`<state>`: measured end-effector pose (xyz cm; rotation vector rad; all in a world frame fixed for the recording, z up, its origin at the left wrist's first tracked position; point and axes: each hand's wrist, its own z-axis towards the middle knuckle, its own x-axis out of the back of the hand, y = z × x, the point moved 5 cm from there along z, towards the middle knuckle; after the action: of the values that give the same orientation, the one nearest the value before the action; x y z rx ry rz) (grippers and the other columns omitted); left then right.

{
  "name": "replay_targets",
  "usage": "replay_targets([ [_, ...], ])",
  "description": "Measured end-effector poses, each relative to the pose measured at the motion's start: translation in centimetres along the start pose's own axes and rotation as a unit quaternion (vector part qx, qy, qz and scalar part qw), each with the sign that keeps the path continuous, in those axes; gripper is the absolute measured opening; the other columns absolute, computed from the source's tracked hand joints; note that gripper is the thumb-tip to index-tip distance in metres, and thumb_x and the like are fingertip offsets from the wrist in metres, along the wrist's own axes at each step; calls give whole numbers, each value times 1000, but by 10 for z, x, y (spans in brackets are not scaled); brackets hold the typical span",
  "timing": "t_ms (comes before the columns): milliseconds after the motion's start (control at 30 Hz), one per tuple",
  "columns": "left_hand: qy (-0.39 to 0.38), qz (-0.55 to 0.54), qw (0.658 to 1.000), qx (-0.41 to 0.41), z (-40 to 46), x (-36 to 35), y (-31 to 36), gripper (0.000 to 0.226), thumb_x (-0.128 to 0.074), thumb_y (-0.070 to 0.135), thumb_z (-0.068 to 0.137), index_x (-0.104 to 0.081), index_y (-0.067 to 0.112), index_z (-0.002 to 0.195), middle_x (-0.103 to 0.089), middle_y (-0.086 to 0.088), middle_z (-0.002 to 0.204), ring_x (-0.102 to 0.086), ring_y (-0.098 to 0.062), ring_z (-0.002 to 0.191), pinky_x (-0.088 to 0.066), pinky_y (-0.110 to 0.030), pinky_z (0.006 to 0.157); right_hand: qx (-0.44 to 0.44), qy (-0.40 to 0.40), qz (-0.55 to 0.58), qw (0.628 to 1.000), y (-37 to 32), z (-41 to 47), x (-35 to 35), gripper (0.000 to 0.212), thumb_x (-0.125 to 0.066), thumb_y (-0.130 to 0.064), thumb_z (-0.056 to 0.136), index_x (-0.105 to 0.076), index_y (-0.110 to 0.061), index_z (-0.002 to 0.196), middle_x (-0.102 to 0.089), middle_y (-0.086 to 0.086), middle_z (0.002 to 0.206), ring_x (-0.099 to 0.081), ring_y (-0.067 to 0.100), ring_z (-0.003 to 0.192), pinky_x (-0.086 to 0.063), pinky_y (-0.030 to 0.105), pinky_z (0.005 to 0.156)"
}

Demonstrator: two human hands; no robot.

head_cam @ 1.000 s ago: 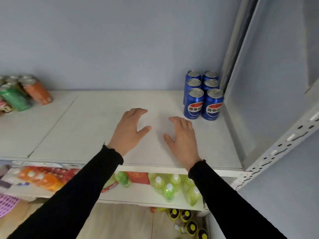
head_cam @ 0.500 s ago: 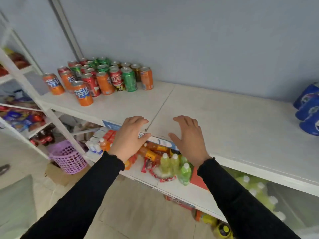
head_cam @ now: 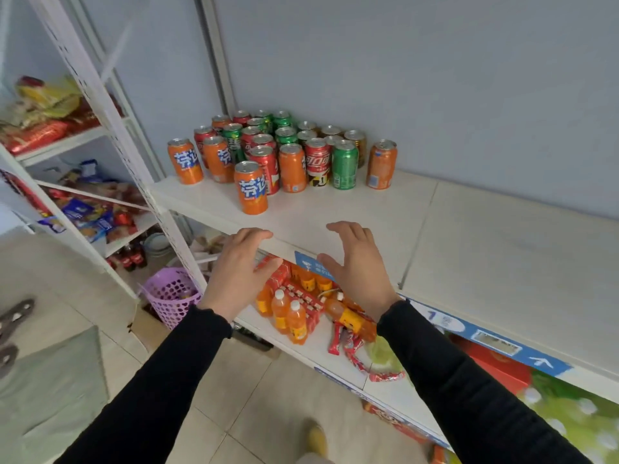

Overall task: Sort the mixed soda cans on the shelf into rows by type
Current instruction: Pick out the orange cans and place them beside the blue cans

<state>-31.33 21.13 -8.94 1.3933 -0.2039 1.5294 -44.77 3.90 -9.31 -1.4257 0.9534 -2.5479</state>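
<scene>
Hovering over the near edge of the shelf (head_cam: 502,249), the left hand (head_cam: 239,267) and right hand (head_cam: 356,262) are both spread with loosely bent fingers, gripping nothing, a little apart from each other.

In the head view, the only one, the mixed cans (head_cam: 284,149) are standing upright in a tight cluster at the far left of the shelf, against the wall: orange, red, green and some gold ones, jumbled by colour. One orange can (head_cam: 250,187) is standing out in front of the rest, nearest the hands and close to the shelf's front edge. Another orange can (head_cam: 381,164) is standing slightly apart at the cluster's right. The right part of the shelf is lying bare. Sorting of this cluster looks not yet begun.

Judging from the layout, the risk is in the packing: cans are touching, so pulling one from the middle is likely to tip its neighbours. The front can could also be knocked off the edge by a reaching sleeve, onto the bottles (head_cam: 288,313) below.
</scene>
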Motion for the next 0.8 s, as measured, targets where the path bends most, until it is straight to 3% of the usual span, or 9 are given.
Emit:
replay_targets([
  [200,11,-35,998,54,61,20,-76,51,-67,35,94,-49,26,140,-50,6,138,-47,-17,125,-43,-41,106,-13,-36,60,997,-13,79,-67,60,-68,-29,93,-43,-19,146,-49,0,141,-45,17,127,-39,26,100],
  [400,23,-54,994,88,123,28,-136,62,-67,36,94,-39,23,148,-45,1,144,-43,-16,135,-39,-41,112,-56,-62,137,987,-27,140,-120,74,-73,-27,89,-32,-21,149,-47,2,144,-49,19,130,-44,36,105],
  [600,55,-82,992,83,183,22,-184,84,-72,30,90,-21,24,157,-31,-1,158,-33,-18,144,-32,-40,118,-116,-45,191,974,-28,161,-153,82,-81,-26,81,-32,-26,147,-50,-2,144,-54,17,126,-48,36,104],
  [733,55,-154,983,79,225,14,-203,103,-78,25,84,-8,26,161,-29,-2,161,-31,-14,146,-29,-32,119,-139,-15,190,972,-33,167,-167,82,-80,-39,81,-29,-38,145,-56,-6,138,-58,15,119,-52,41,100],
  [800,49,-201,975,75,246,7,-217,112,-83,26,77,-7,33,159,-33,-2,160,-37,-17,144,-35,-41,118,-156,5,179,971,-35,169,-173,83,-80,-45,79,-28,-43,144,-57,-7,135,-58,15,118,-52,42,99],
])
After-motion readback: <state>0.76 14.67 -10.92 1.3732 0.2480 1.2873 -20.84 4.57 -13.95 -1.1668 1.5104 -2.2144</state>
